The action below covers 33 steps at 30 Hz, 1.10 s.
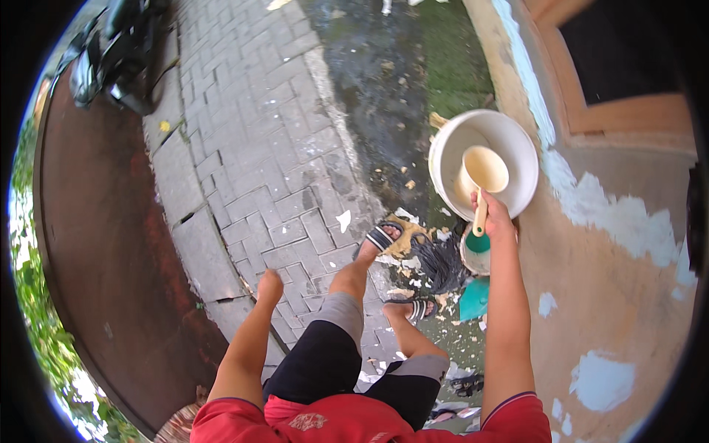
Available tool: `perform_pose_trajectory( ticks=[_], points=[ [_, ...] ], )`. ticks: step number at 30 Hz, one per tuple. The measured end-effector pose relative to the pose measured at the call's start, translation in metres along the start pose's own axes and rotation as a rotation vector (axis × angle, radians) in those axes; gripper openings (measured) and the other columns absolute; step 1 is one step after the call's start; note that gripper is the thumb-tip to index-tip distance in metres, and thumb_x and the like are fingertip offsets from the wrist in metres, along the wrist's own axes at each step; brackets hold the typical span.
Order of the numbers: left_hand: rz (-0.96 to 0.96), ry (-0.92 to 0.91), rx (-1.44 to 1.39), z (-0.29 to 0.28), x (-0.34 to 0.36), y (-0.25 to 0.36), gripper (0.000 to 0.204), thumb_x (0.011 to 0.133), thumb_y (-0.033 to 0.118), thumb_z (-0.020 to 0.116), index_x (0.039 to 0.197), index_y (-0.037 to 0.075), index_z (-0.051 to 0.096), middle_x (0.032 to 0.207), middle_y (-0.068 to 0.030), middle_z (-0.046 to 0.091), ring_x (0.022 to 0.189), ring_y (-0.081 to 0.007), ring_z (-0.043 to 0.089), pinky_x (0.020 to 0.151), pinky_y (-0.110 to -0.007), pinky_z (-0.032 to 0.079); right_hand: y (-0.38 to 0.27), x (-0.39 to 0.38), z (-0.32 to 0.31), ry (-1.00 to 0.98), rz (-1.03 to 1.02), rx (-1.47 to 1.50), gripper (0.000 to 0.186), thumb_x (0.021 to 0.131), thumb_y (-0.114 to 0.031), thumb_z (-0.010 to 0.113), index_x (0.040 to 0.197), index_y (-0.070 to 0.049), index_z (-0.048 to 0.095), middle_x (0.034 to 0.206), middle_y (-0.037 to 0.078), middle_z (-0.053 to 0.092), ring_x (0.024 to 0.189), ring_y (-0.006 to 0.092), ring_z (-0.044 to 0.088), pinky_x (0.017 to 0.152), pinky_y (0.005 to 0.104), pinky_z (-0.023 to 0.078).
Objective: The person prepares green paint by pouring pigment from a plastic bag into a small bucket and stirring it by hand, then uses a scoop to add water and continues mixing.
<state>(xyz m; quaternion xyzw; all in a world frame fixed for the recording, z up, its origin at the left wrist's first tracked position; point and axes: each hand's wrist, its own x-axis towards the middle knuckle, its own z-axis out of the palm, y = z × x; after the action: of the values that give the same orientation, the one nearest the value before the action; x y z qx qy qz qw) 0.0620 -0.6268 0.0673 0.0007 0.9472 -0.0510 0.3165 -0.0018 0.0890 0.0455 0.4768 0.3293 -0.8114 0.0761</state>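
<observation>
A cream plastic dipper (484,171) is over the mouth of a large white bucket (523,140). My right hand (496,215) is wrapped round the dipper's handle. Seen from above, the dipper's cup overlaps the inside of the bucket; whether it touches the bucket I cannot tell. My left hand (270,286) hangs over the paving at my left side, rounded in outline, its fingers hidden from above. Just below the bucket, partly behind my right wrist, stands a smaller pale container (476,260) with something green inside.
Beside my sandalled feet lie a crumpled black plastic bag (439,260), a green piece (473,299) and scattered pale flakes. A wall (591,295) with light blue patches rises on the right. Grey paving (251,148) runs ahead; a motorbike (122,66) stands far left by a brown barrier (111,221).
</observation>
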Motion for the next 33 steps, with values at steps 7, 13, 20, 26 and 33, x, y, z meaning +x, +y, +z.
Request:
perform_pose_trajectory(
  ticks=[7, 13, 20, 26, 33],
  points=[
    [-0.355, -0.187, -0.243, -0.081, -0.096, 0.007, 0.023, 0.09, 0.016, 0.053, 0.104, -0.001, 0.059, 0.109, -0.0295, 0.066, 0.097, -0.0456, 0.065, 0.087, -0.051, 0.053, -0.015, 0.039, -0.044, 0.302, 0.071, -0.146, 0.021, 0.096, -0.009, 0.057, 0.111, 0.007, 0.056, 0.093, 0.018, 0.066, 0.075, 0.0267, 0.067, 0.064, 0.0356, 0.058],
    [-0.452, -0.17, -0.424, -0.072, -0.117, 0.004, 0.031, 0.093, 0.01, 0.045, 0.119, -0.005, 0.048, 0.119, -0.0319, 0.063, 0.109, -0.0442, 0.064, 0.095, -0.049, 0.052, -0.044, -0.006, -0.047, 0.591, -0.114, -0.886, 0.026, 0.092, -0.022, 0.057, 0.095, 0.004, 0.064, 0.084, 0.016, 0.066, 0.072, 0.027, 0.066, 0.062, 0.039, 0.054],
    [-0.467, -0.05, -0.644, -0.151, -0.098, 0.059, 0.03, 0.089, 0.025, 0.052, 0.093, 0.002, 0.072, 0.11, -0.0228, 0.068, 0.099, -0.0415, 0.066, 0.09, -0.048, 0.053, -0.049, -0.163, 0.123, 0.085, -0.499, -1.488, 0.038, 0.088, -0.015, 0.059, 0.058, -0.003, 0.038, 0.053, 0.009, 0.043, 0.056, 0.0187, 0.057, 0.062, 0.036, 0.05],
    [-0.303, 0.241, -0.649, -0.145, -0.144, 0.029, 0.028, 0.084, 0.021, 0.057, 0.095, -0.001, 0.07, 0.114, -0.0243, 0.066, 0.112, -0.0386, 0.061, 0.095, -0.049, 0.049, -0.029, -0.337, 0.288, -0.463, -0.891, -1.171, 0.009, 0.084, 0.005, 0.053, 0.082, -0.004, 0.049, 0.08, 0.005, 0.055, 0.073, 0.0196, 0.053, 0.077, 0.0375, 0.046],
    [-0.494, 0.2, -0.742, -0.088, -0.321, -0.024, 0.023, 0.086, 0.017, 0.051, 0.096, 0.009, 0.07, 0.099, -0.0215, 0.07, 0.099, -0.0423, 0.066, 0.086, -0.052, 0.052, 0.012, -0.325, 0.07, -0.161, -1.107, -1.621, 0.009, 0.084, -0.007, 0.056, 0.077, -0.001, 0.057, 0.075, 0.022, 0.058, 0.074, 0.0412, 0.057, 0.069, 0.0482, 0.046]
  ],
)
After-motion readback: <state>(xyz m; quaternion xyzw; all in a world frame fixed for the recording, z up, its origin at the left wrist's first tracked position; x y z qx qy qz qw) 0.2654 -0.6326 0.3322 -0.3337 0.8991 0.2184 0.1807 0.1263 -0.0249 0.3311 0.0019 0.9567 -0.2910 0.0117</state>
